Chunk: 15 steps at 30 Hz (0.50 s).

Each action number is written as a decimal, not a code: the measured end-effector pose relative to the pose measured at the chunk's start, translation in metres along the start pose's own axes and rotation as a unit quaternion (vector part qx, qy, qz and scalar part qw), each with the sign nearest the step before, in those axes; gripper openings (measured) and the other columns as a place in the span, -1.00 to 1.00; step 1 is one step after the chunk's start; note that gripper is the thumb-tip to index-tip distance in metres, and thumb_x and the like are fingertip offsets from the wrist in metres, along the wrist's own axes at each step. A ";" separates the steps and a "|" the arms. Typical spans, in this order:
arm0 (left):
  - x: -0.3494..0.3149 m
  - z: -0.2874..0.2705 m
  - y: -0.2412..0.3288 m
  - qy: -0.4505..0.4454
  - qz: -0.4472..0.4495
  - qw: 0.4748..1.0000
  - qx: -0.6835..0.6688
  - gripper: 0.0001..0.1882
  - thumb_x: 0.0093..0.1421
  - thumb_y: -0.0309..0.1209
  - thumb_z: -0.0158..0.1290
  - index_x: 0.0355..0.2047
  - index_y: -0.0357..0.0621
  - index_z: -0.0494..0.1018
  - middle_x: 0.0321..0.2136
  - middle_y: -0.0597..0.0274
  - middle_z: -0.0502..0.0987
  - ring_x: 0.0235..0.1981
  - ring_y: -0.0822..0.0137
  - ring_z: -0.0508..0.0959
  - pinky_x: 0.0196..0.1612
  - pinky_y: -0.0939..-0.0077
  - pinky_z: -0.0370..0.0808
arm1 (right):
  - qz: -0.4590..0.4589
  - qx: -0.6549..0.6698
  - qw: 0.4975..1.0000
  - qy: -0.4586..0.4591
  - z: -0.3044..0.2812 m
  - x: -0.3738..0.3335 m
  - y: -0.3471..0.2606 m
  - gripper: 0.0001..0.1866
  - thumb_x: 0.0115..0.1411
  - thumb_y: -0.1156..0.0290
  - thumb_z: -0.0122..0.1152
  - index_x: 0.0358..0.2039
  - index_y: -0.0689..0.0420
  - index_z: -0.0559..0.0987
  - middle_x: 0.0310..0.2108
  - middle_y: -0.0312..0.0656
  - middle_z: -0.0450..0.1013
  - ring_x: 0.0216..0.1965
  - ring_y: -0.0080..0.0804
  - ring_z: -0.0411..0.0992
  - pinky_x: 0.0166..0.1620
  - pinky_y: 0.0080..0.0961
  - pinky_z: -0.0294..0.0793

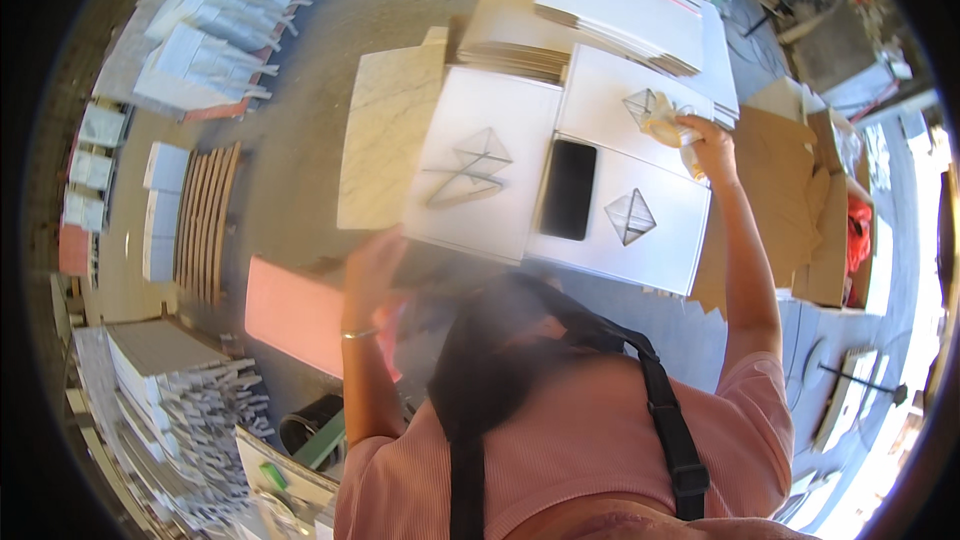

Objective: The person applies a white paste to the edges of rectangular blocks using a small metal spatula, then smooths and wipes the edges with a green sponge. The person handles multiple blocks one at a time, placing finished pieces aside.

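Observation:
Flat white boxes with grey diamond-shaped prints lie side by side on the work surface before me: a left box (440, 200), a near right box (680, 250) and a far right box (590, 90). A black phone (569, 190) rests along the left side of the near right one. My right hand (708, 148) is closed around a yellowish and whitish object (660, 125), which looks like a tape dispenser, over the right-hand boxes. Motion blurs my left hand (375, 258), which is by the near left corner of the left box; its fingers cannot be made out.
Stacked flat cartons (620, 0) lie beyond the boxes. A marbled board (385, 140) is on the left, with a pink panel (290, 315) nearer. Open brown cartons (825, 230) stand at the right. Stacked white parts (180, 400) and a slatted wooden stack (205, 225) occupy the left floor.

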<state>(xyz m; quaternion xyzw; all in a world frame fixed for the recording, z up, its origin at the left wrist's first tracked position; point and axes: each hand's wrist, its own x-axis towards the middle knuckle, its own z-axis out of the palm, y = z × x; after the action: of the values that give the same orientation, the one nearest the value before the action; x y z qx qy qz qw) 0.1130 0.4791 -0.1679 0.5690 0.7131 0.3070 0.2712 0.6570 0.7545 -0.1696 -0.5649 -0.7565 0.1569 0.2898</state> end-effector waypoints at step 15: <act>-0.113 0.003 -0.040 0.057 -0.138 0.985 0.085 -0.65 0.31 -0.36 0.16 0.08 -0.15 0.58 -0.15 0.15 0.66 -0.18 0.22 0.67 -0.15 0.34 0.59 | -0.250 -0.162 0.925 -0.238 0.235 0.122 -0.239 -0.23 0.06 0.68 0.09 0.26 -0.33 0.52 0.40 -0.12 0.27 0.32 -0.15 0.35 0.31 -0.34 0.42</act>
<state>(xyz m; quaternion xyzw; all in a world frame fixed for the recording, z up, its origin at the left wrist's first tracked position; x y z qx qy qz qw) 0.1129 0.3623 -0.1958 0.4677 0.8225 0.2369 0.2205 0.3058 0.8163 -0.1864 -0.3427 -0.9349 0.0849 0.0360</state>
